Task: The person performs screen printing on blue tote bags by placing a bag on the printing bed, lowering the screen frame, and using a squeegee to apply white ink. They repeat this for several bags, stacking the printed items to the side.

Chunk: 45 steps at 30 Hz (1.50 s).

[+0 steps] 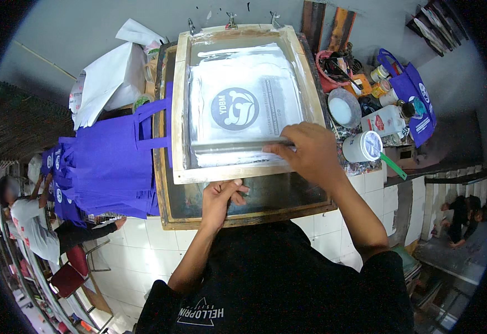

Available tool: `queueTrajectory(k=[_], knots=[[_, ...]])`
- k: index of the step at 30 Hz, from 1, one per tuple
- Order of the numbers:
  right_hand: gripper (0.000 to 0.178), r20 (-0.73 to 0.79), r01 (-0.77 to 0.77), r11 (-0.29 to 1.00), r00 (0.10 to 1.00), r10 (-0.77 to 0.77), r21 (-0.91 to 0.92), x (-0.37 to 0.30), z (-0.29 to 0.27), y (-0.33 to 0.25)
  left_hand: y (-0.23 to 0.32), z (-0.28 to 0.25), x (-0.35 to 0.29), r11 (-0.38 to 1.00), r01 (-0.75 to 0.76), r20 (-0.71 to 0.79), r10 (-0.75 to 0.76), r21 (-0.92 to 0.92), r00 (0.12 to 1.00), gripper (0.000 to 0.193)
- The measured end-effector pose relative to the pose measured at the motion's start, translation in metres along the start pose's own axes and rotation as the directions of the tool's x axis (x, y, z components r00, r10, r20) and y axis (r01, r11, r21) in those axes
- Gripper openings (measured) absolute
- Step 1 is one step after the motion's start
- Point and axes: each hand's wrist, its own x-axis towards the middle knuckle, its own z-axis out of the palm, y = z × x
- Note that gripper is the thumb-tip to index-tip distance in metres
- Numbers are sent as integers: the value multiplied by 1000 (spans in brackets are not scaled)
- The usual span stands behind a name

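A wooden-framed printing screen (229, 176) lies on a dark board (277, 200) in front of me. White ink (215, 72) is smeared over its mesh, around a round grey logo and some lettering. My right hand (310, 150) grips the right end of a long squeegee (226, 146), which lies across the mesh near the screen's front edge. Just below that edge is my left hand (221, 201), its fingers loosely bent and apart, with nothing in them. Purple bag fabric (169, 139) shows from under the screen's left side, its handles reaching left.
Purple bags (112, 167) are piled at the left, with white paper (110, 75) behind. At the right stand a white tub (361, 147), a bowl of white ink (342, 109), bottles and a hanging purple bag (421, 106). One person (35, 222) is far left, another (463, 220) far right.
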Motion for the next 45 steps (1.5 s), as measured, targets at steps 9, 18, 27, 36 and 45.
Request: queueTrajectory(k=[9, 18, 27, 36, 45], knots=[[43, 37, 147, 986, 989, -145, -78, 8, 41, 17, -3, -1, 1, 999, 28, -40, -28, 19, 999, 28], [58, 7, 101, 984, 995, -101, -148, 157, 81, 110, 4, -13, 4, 982, 148, 73, -140, -117, 987, 25], [69, 76, -71, 987, 994, 83, -147, 196, 71, 125, 29, -30, 0, 828, 469, 439, -314, -307, 842, 42], [57, -76, 43, 956, 995, -68, -290, 166, 96, 104, 183, -18, 191, -215, -545, 462, 807, 810, 368, 41], [54, -73, 63, 951, 993, -89, -303, 132, 93, 96, 172, -19, 193, 108, -473, 307, 631, 874, 712, 30]])
